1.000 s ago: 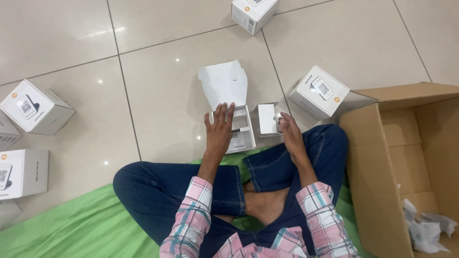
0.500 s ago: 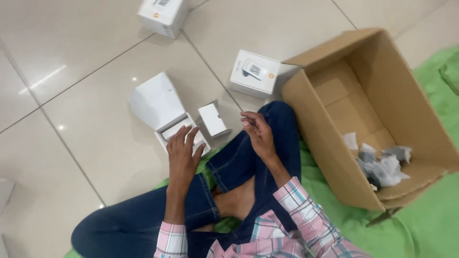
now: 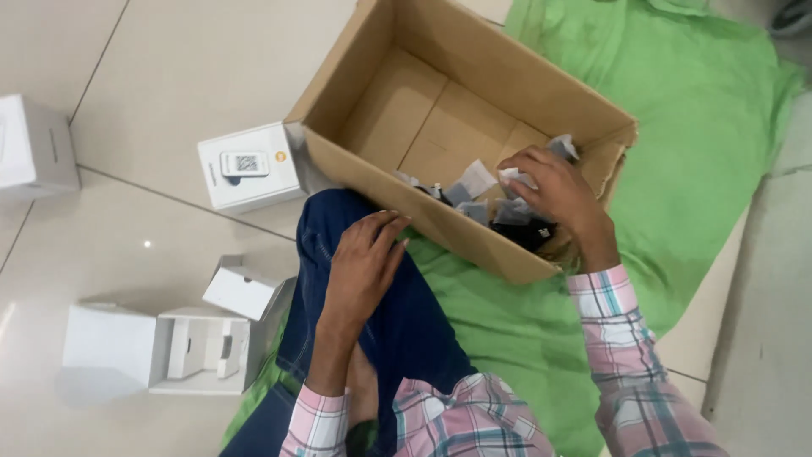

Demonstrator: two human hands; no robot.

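Resting open on the knee, left hand [image 3: 364, 262]; right hand [image 3: 550, 190] curled around packets [image 3: 512, 182] in cardboard box [image 3: 440, 76].

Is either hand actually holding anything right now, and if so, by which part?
The right hand reaches into the cardboard box and closes its fingertips on a small white packet, by its edge. The left hand rests empty on the knee.
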